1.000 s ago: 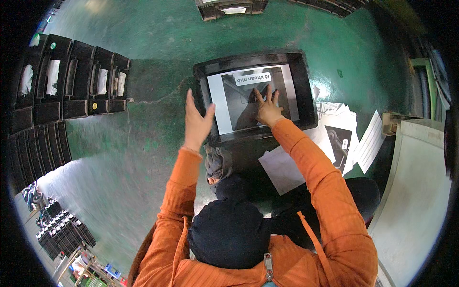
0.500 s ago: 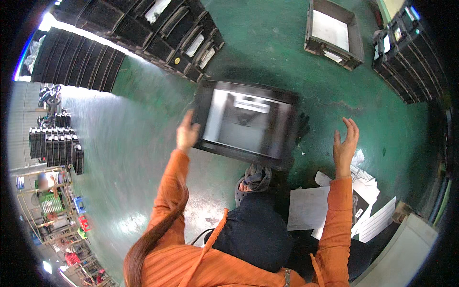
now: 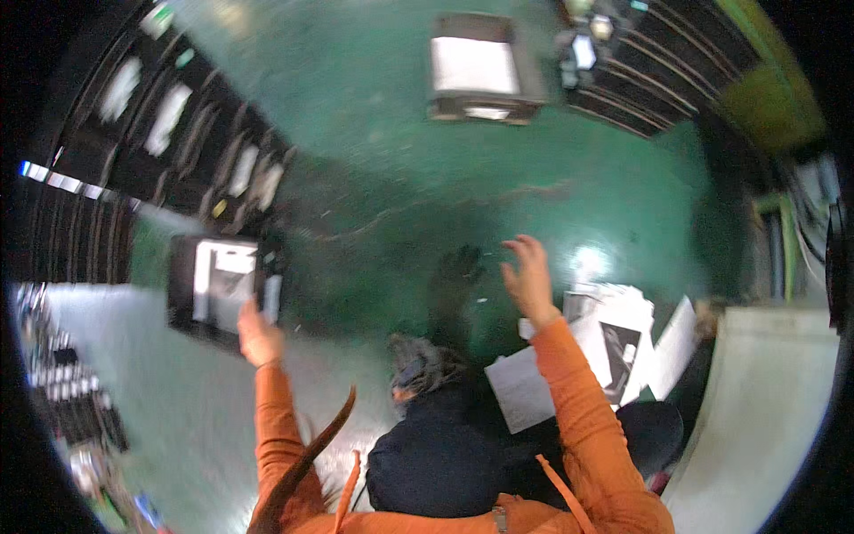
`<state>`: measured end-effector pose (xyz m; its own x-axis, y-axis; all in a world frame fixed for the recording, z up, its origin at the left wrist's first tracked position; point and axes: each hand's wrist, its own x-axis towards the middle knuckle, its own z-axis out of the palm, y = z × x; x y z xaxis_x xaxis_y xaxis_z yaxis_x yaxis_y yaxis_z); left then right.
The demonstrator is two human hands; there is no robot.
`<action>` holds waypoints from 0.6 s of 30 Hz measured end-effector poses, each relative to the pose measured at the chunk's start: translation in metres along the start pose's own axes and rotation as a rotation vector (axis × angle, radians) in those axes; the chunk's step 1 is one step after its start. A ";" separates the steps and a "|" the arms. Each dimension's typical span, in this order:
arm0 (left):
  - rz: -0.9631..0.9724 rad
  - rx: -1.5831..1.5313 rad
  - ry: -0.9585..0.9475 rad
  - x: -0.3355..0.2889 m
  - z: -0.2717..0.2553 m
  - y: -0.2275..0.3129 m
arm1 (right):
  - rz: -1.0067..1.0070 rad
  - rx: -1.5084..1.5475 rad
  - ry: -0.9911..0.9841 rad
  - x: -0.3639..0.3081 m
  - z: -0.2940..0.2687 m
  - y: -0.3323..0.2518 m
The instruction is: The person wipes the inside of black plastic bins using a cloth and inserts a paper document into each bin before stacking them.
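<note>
The left hand (image 3: 258, 336) grips the near right corner of a dark tray (image 3: 218, 285), fingers clamped over its rim, and holds it out at the person's left, low over the green floor (image 3: 382, 205). A white sheet and a grey insert lie inside the tray (the picture is smeared by motion, so finer detail is lost). The right hand (image 3: 529, 278) is off the tray altogether, raised with fingers spread and holding nothing, above a loose pile of white papers (image 3: 605, 343) on the floor at the person's right.

Half a second ago the tray was straight ahead with the left hand at its left edge and the right hand already lifted clear; a second ago both hands were on it, the right resting on the sheet inside. So the tray has passed from a two-handed hold to a one-handed carry and has swung well to the left, near the row of black trays (image 3: 191, 151) standing along that side. That reads as a finished tray being moved toward the others, though it is not yet set down.

Another tray with a white sheet (image 3: 485, 76) lies well ahead. The view has also turned left.
</note>
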<state>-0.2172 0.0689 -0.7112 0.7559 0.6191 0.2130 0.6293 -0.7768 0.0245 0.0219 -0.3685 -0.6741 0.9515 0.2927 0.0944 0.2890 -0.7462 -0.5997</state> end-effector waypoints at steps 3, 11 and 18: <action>-0.006 0.073 0.124 0.033 0.006 -0.004 | 0.055 0.017 0.025 0.013 -0.019 0.030; 0.608 -0.448 -0.276 0.065 0.046 0.299 | 0.259 -0.204 -0.082 0.093 -0.090 0.129; 0.489 -0.201 -0.934 0.051 0.087 0.417 | 0.464 -0.092 0.091 0.207 -0.148 0.200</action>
<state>0.0991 -0.2136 -0.7755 0.8101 0.0126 -0.5862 0.2440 -0.9164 0.3174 0.2926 -0.5458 -0.6568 0.9865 -0.1337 -0.0949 -0.1637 -0.8368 -0.5225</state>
